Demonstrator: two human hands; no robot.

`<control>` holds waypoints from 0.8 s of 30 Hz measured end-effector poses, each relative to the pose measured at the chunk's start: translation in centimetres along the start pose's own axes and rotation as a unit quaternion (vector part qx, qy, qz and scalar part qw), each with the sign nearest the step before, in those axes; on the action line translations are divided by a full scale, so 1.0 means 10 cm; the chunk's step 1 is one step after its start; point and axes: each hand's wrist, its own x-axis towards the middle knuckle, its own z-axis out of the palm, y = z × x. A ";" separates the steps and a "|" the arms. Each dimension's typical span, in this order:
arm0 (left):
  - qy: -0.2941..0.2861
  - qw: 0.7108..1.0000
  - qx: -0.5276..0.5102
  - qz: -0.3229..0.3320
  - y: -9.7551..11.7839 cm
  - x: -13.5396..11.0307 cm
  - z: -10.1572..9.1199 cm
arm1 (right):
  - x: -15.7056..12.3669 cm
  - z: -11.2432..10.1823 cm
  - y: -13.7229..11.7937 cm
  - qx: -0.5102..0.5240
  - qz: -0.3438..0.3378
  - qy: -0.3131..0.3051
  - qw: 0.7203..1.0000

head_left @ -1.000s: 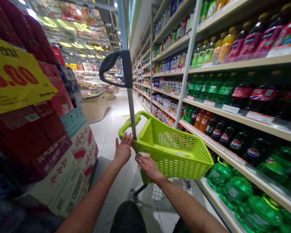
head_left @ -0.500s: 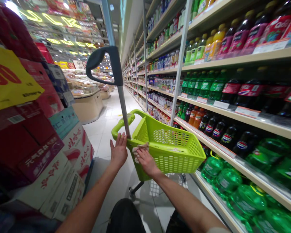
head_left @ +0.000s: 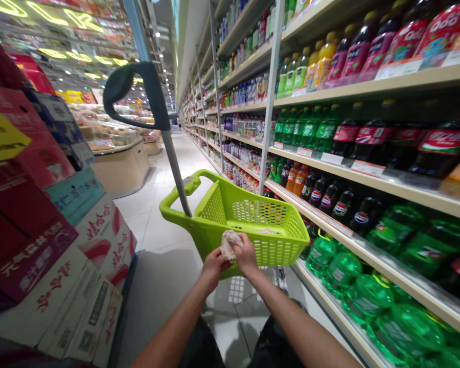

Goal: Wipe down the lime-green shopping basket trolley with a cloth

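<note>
Both hands meet on a crumpled, pale cleaning cloth [head_left: 230, 244] in front of a lime-green shopping cart [head_left: 210, 227]. My left hand [head_left: 213, 265] grips the cloth's lower left part, its fingers bent. On the other side, my right hand [head_left: 247, 255] pinches the cloth from the right. The cart's perforated basket lies just behind both hands, and a small whitish piece, too small to name, shows inside it. From the cart's left end a grey pole rises to a dark grey loop handle [head_left: 138, 97], apart from my hands.
Shelves of drink bottles [head_left: 337, 204] line the right side, with big green bottles [head_left: 391, 317] at the bottom. Stacked drink cartons [head_left: 80, 276] stand on the left. A tiled aisle [head_left: 172, 153] runs ahead past a rounded display counter [head_left: 118, 168].
My left hand has left the cart's side and taken hold of the cloth. My right hand has lifted the cloth off the cart's rim toward me. The view has shifted right.
</note>
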 end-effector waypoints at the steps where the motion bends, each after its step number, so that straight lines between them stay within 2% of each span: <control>1: -0.008 1.000 -0.012 -0.008 0.00 -0.02 0.04 | -0.04 0.00 0.03 -0.036 -0.025 0.006 0.999; 4: -0.040 0.998 -0.031 -0.034 0.01 -0.06 0.07 | -0.18 -0.04 0.14 -0.152 -0.151 -0.011 0.977; 8: -0.051 0.993 -0.041 -0.100 -0.01 -0.06 -0.01 | -0.35 -0.14 0.33 -0.260 -0.330 -0.153 0.894; 11: -0.072 0.988 -0.026 -0.131 0.01 -0.07 -0.07 | -0.35 -0.17 0.49 -0.302 -0.380 -0.192 0.853; 15: -0.108 0.984 -0.013 -0.138 0.15 -0.05 -0.10 | -0.14 -0.20 0.47 -0.289 -0.440 -0.175 0.832; 17: -0.104 0.989 0.005 -0.107 0.24 0.01 -0.11 | 0.03 -0.21 0.34 -0.272 -0.464 -0.151 0.829; 20: -0.042 0.996 0.073 0.021 0.30 0.17 -0.13 | 0.25 -0.18 0.23 -0.261 -0.464 -0.087 0.842; 22: 0.016 0.982 0.152 0.114 0.28 0.26 -0.15 | 0.28 -0.13 0.33 -0.270 -0.456 -0.064 0.846; 24: 0.046 0.955 0.241 0.165 0.22 0.31 -0.18 | 0.20 -0.09 0.56 -0.289 -0.451 -0.087 0.840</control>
